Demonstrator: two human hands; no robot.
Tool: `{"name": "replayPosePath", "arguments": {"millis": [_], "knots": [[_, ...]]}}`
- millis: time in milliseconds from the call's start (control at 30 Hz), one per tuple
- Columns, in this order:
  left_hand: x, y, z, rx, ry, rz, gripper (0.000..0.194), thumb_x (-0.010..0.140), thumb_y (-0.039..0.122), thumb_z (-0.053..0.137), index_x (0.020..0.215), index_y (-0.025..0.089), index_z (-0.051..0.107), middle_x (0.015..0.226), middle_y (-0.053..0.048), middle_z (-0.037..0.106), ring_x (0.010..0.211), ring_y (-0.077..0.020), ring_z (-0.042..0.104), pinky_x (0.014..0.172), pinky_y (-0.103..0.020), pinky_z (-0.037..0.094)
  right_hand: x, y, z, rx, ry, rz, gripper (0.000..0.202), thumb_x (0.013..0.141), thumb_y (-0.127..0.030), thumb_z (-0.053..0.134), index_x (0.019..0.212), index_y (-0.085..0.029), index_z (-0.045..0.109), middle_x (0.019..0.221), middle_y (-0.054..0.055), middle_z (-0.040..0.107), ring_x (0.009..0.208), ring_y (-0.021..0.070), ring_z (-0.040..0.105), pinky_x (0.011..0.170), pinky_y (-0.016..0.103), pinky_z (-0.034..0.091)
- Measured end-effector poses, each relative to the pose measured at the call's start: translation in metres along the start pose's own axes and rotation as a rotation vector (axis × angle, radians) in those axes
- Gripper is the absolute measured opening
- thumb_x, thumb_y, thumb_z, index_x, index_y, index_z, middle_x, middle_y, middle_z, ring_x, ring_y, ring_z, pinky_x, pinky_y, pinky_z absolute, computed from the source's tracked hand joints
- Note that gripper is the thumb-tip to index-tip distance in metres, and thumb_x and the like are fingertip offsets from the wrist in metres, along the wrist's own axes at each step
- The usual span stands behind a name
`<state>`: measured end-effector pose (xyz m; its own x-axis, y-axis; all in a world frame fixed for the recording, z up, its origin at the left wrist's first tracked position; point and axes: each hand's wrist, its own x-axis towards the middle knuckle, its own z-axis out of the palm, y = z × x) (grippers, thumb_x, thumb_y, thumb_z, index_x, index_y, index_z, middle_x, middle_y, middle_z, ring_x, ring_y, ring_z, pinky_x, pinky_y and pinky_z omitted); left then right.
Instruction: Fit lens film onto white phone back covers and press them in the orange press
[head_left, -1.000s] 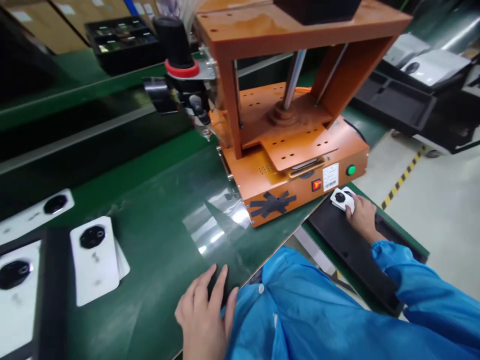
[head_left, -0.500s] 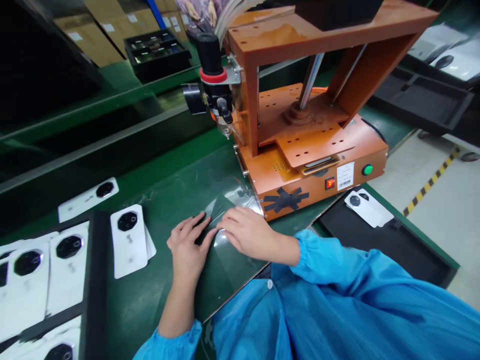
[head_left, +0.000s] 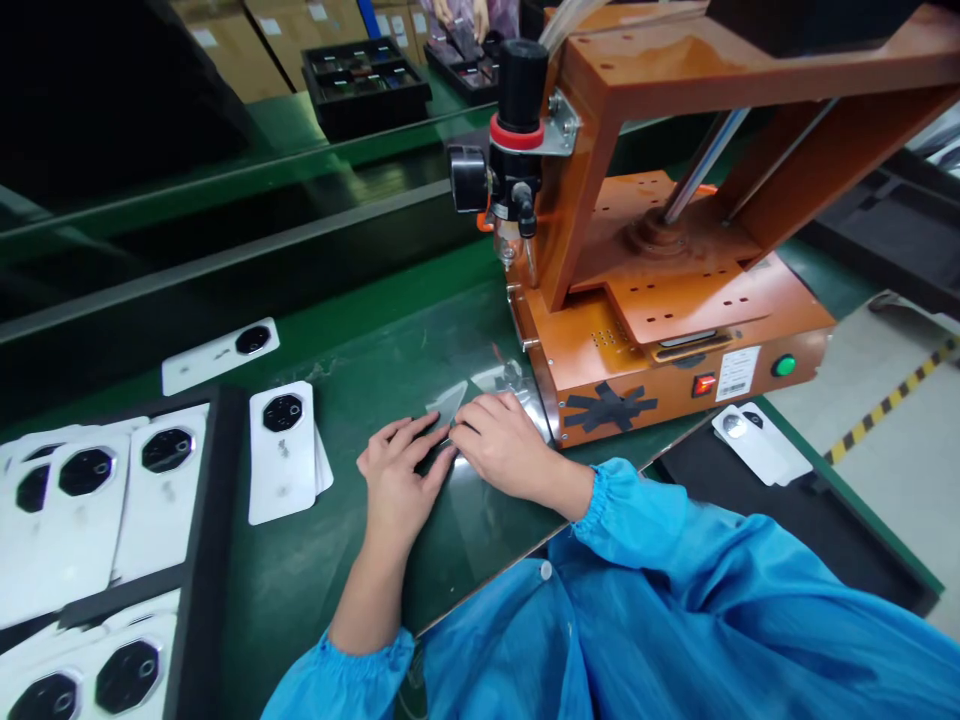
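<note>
My left hand (head_left: 401, 478) rests on the green bench with its thumb and fingers closed around the edge of a thin, clear film-like piece (head_left: 452, 396). Beside it my right hand (head_left: 504, 443) pinches at the same edge, fingertips almost touching my left thumb. A pointed, shiny part of the piece shows beyond the fingers; most of it is hidden under them. To the left, a white phone back cover (head_left: 282, 460) with a black octagonal camera area lies over another one. Farther back lies a single white phone back cover (head_left: 202, 364).
Just right of my hands stands an orange press (head_left: 607, 375) with a pressure regulator (head_left: 517, 135) on its side. A black tray (head_left: 206, 500) of white covers is at left; another black tray (head_left: 810, 530) holds covers at right. Across the bench are a co-worker's hands (head_left: 480, 15).
The view has shifted, so the bench and press appear farther right. My hands stay together at the clear piece, fingers slightly moved. The co-worker's hands now show a dark item.
</note>
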<state>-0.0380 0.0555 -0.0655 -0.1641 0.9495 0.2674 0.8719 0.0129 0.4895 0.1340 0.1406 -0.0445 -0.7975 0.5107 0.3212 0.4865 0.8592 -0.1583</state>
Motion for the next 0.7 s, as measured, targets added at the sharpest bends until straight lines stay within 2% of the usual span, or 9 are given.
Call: {"name": "replayPosePath", "arguments": {"millis": [100, 167, 300, 400, 467, 533, 633, 700], "knots": [[-0.001, 0.001, -0.005, 0.023, -0.102, 0.021, 0.041, 0.095, 0.024, 0.043, 0.126, 0.032, 0.070, 0.142, 0.000, 0.064, 0.132, -0.0303, 0.049, 0.108, -0.056, 0.033, -0.008, -0.001, 0.000, -0.011, 0.003, -0.001, 0.018, 0.104, -0.022, 0.050, 0.097, -0.017, 0.066, 0.109, 0.008, 0.066, 0.103, 0.0248, 0.057, 0.085, 0.042, 0.049], [-0.002, 0.003, -0.005, 0.029, -0.124, 0.011, 0.050, 0.093, 0.017, 0.037, 0.131, 0.032, 0.067, 0.147, 0.000, 0.060, 0.134, -0.0302, 0.047, 0.108, -0.057, 0.032, -0.024, -0.006, -0.008, 0.023, 0.067, -0.027, 0.018, 0.104, -0.021, 0.048, 0.100, -0.019, 0.066, 0.113, 0.008, 0.067, 0.107, 0.0254, 0.058, 0.086, 0.042, 0.048], [-0.008, 0.016, -0.005, 0.062, -0.130, -0.021, 0.046, 0.093, 0.017, 0.039, 0.129, 0.028, 0.067, 0.145, -0.003, 0.061, 0.135, -0.0308, 0.047, 0.108, -0.056, 0.033, -0.079, -0.015, -0.028, 0.219, 0.306, -0.087, 0.012, 0.097, -0.017, 0.058, 0.107, -0.021, 0.065, 0.110, 0.006, 0.070, 0.102, 0.0228, 0.060, 0.084, 0.040, 0.048], [0.002, 0.027, -0.012, 0.111, -0.142, -0.002, 0.046, 0.094, 0.019, 0.040, 0.131, 0.027, 0.065, 0.151, -0.007, 0.055, 0.138, -0.0297, 0.045, 0.108, -0.053, 0.035, -0.111, -0.009, -0.028, 0.373, 0.428, -0.038, 0.017, 0.090, -0.012, 0.063, 0.105, -0.021, 0.065, 0.101, 0.006, 0.070, 0.092, 0.0207, 0.061, 0.080, 0.038, 0.050], [0.027, 0.024, -0.025, 0.170, -0.145, 0.012, 0.047, 0.095, 0.020, 0.040, 0.136, 0.027, 0.061, 0.157, -0.008, 0.047, 0.142, -0.0289, 0.042, 0.112, -0.053, 0.034, -0.120, -0.002, -0.020, 0.450, 0.470, -0.015, 0.018, 0.088, -0.011, 0.063, 0.103, -0.021, 0.066, 0.099, 0.007, 0.068, 0.089, 0.0202, 0.062, 0.079, 0.038, 0.051], [0.067, 0.005, -0.044, 0.248, -0.170, -0.007, 0.046, 0.096, 0.022, 0.039, 0.138, 0.028, 0.058, 0.158, -0.007, 0.044, 0.144, -0.0280, 0.040, 0.115, -0.051, 0.031, -0.123, 0.002, -0.012, 0.501, 0.484, -0.019, 0.017, 0.087, -0.010, 0.063, 0.101, -0.020, 0.066, 0.097, 0.007, 0.067, 0.088, 0.0200, 0.062, 0.079, 0.037, 0.052], [0.142, -0.049, -0.079, 0.335, -0.256, -0.080, 0.035, 0.097, 0.026, 0.047, 0.127, 0.023, 0.064, 0.146, -0.011, 0.054, 0.136, -0.0285, 0.048, 0.115, -0.049, 0.035, -0.124, 0.003, -0.005, 0.528, 0.467, -0.030, 0.018, 0.087, -0.009, 0.062, 0.101, -0.019, 0.065, 0.097, 0.007, 0.067, 0.089, 0.0199, 0.061, 0.079, 0.037, 0.052], [0.183, -0.090, -0.102, 0.401, -0.329, -0.164, 0.028, 0.095, 0.030, 0.058, 0.119, 0.019, 0.066, 0.135, -0.011, 0.060, 0.124, -0.0276, 0.056, 0.109, -0.050, 0.042, -0.124, 0.002, -0.005, 0.520, 0.445, -0.034, 0.018, 0.087, -0.008, 0.061, 0.102, -0.019, 0.065, 0.098, 0.007, 0.067, 0.089, 0.0202, 0.061, 0.080, 0.037, 0.052]]}}
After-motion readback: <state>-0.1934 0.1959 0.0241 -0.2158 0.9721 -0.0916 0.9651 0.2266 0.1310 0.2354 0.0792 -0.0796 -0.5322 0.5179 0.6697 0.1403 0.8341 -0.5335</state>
